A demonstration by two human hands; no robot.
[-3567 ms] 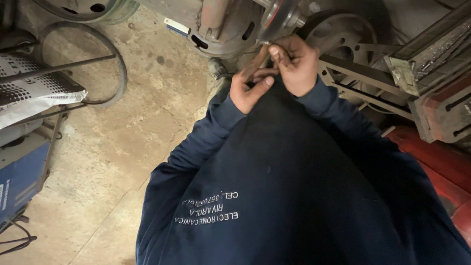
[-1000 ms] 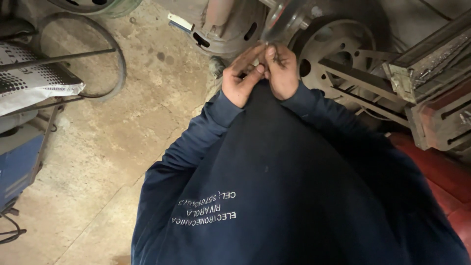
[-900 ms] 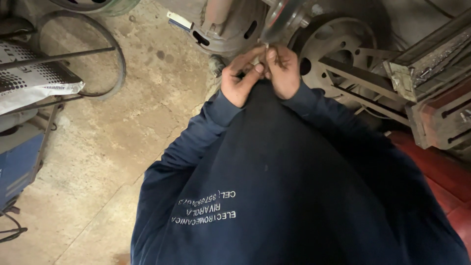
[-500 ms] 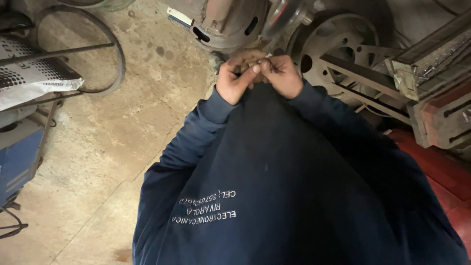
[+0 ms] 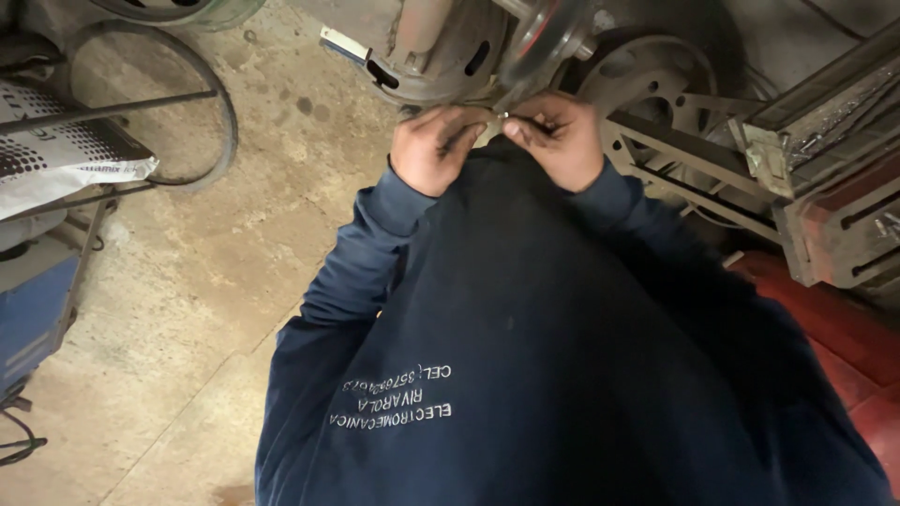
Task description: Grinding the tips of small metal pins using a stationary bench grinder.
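Observation:
My left hand (image 5: 433,147) and my right hand (image 5: 559,139) are raised in front of my chest, fingertips almost meeting. Between them they pinch a small metal part (image 5: 503,116), too small to identify. Both hands are closed around it. My dark blue sweatshirt (image 5: 525,356) fills the lower middle of the view. Just beyond the hands stands a worn metal motor housing (image 5: 436,52) with a shiny pulley disc (image 5: 544,37) on its shaft.
A stained concrete floor (image 5: 187,281) lies to the left. A dark hoop on a wire stand (image 5: 159,103) and a white printed bag (image 5: 56,159) sit at far left, above a blue box (image 5: 28,328). Grey metal frames (image 5: 712,169) and red steel (image 5: 825,319) crowd the right.
My hands have drawn a little apart sideways while still holding the small part between the fingertips. The view has shifted slightly, the motor housing sits higher in the picture.

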